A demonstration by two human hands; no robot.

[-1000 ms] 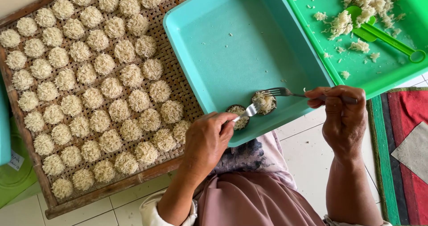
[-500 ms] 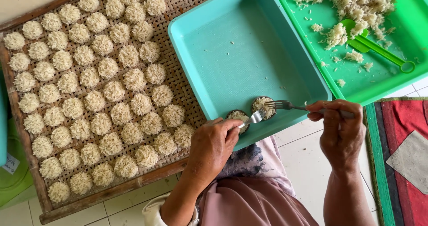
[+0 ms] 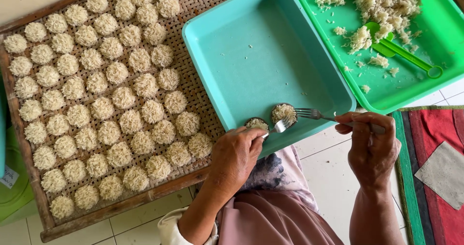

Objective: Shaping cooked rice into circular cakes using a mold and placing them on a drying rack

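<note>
My left hand (image 3: pixel 235 157) grips a small metal fork (image 3: pixel 281 125) whose tines touch a round mould filled with rice (image 3: pixel 283 113). A second filled round mould (image 3: pixel 256 124) sits beside it, just above my left fingers. My right hand (image 3: pixel 368 146) holds a longer fork (image 3: pixel 316 114) by its handle, tines pointing left at the same mould. Both moulds rest at the near corner of a teal plastic tray (image 3: pixel 241 61).
A woven bamboo tray (image 3: pixel 199 93) on the left carries several rows of round rice cakes (image 3: pixel 123 97). A green tray (image 3: pixel 425 76) at top right holds loose cooked rice (image 3: pixel 382 1) and a green scoop (image 3: pixel 403 51). A red patterned mat (image 3: pixel 435 153) lies on the white tiles.
The view has shifted slightly. Both forks stay at the rice-filled moulds, and my hands have barely moved.
</note>
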